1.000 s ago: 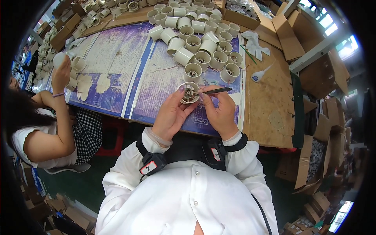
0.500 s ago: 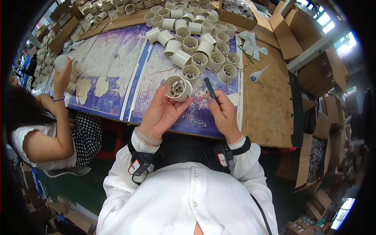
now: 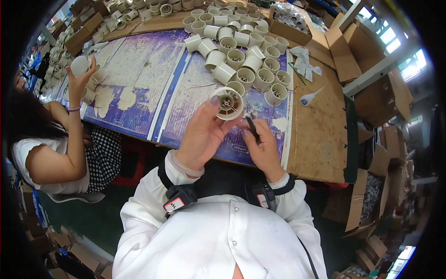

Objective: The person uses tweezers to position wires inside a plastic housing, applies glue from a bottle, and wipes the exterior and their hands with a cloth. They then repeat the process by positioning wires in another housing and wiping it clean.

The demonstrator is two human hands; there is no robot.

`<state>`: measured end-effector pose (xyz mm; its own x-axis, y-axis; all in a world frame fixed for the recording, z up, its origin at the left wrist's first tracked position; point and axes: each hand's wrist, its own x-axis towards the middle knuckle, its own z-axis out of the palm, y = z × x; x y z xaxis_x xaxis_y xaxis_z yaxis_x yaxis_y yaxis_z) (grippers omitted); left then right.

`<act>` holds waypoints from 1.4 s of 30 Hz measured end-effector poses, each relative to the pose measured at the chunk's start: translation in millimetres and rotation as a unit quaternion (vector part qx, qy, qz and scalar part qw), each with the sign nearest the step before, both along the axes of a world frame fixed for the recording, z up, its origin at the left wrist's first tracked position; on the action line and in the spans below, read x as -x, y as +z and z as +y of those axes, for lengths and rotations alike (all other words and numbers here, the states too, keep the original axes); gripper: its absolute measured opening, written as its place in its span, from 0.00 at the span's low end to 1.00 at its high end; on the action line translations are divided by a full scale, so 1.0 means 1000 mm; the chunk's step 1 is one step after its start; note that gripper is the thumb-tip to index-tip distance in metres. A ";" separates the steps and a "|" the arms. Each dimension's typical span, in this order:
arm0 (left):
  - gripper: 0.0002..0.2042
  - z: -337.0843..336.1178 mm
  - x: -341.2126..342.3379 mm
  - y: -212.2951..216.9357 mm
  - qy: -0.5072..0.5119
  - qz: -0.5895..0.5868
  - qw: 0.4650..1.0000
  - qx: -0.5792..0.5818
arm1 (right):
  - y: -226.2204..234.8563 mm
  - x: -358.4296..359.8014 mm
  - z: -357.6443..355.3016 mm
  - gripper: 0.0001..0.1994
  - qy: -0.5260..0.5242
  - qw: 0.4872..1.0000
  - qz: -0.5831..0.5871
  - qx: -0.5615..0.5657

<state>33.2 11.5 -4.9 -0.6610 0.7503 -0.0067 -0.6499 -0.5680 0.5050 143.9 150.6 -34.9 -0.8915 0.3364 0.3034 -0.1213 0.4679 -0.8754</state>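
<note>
My left hand (image 3: 202, 135) holds up a cream round plastic housing (image 3: 228, 103) with its open end toward me; small wires and metal parts show inside. My right hand (image 3: 263, 146) sits just right of it and grips a thin dark tool (image 3: 252, 129) that points up toward the housing. Both hands hover over the blue and white sheet (image 3: 190, 100) on the wooden table (image 3: 320, 139). A pile of several similar cream housings (image 3: 241, 60) lies just beyond my hands.
A person to my left lifts a cream housing (image 3: 80, 65) in a raised hand (image 3: 83, 79). A small white glue bottle (image 3: 310, 96) and white gloves (image 3: 304, 63) lie on the table's right part. Cardboard boxes (image 3: 367, 60) stand at the right and far edges.
My left hand has lifted the housing and turned its open end up toward me. My right hand has drawn the dark tool back from the housing and tilted it upright.
</note>
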 end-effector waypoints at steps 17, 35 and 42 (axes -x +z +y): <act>0.19 -0.001 -0.002 -0.005 -0.002 -0.019 1.000 0.008 | -0.022 0.015 -0.007 0.09 -0.016 0.949 -0.029 0.312; 0.15 0.003 0.000 -0.012 0.057 -0.045 0.996 0.059 | 0.021 0.005 0.041 0.16 -0.155 0.971 0.145 -0.107; 0.16 0.007 -0.007 -0.023 0.027 -0.058 0.996 0.069 | 0.050 0.002 0.016 0.11 -0.009 0.987 0.154 -0.035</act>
